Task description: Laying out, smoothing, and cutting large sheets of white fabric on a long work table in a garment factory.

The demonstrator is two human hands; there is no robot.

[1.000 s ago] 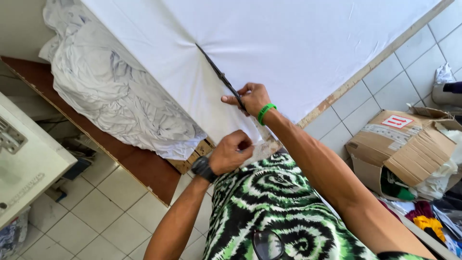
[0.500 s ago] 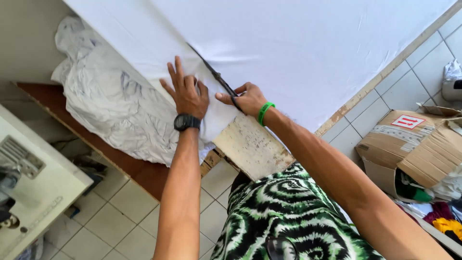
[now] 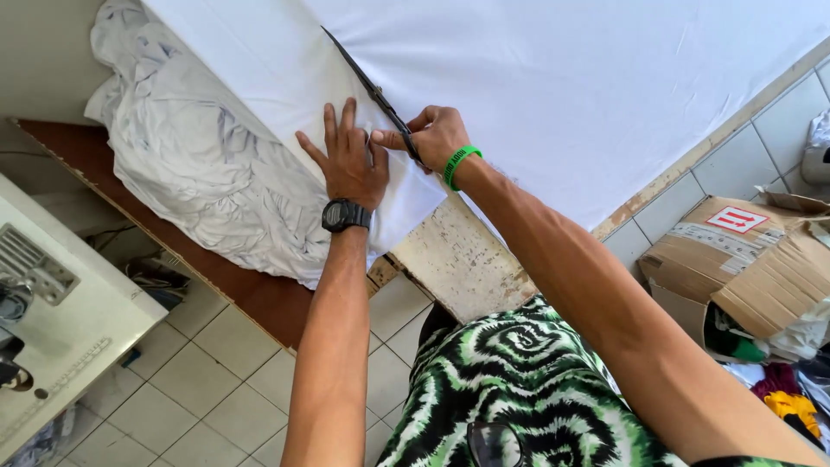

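Since the earlier frame, both hands have slid further up the cloth (image 3: 536,78), which lies spread over the bench (image 3: 458,259). Scissors (image 3: 372,86) sit in its cut, blades apart, the right hand (image 3: 432,134) gripping their handles. Just beside, the left hand (image 3: 350,160) presses flat, fingers spread. Crumpled fabric (image 3: 190,173) lies left.

Both arms reach up from the lower frame toward the upper middle. The left hand (image 3: 348,160) lies flat, palm down, fingers spread. Just right of it, touching, the right hand (image 3: 435,137) is curled closed.
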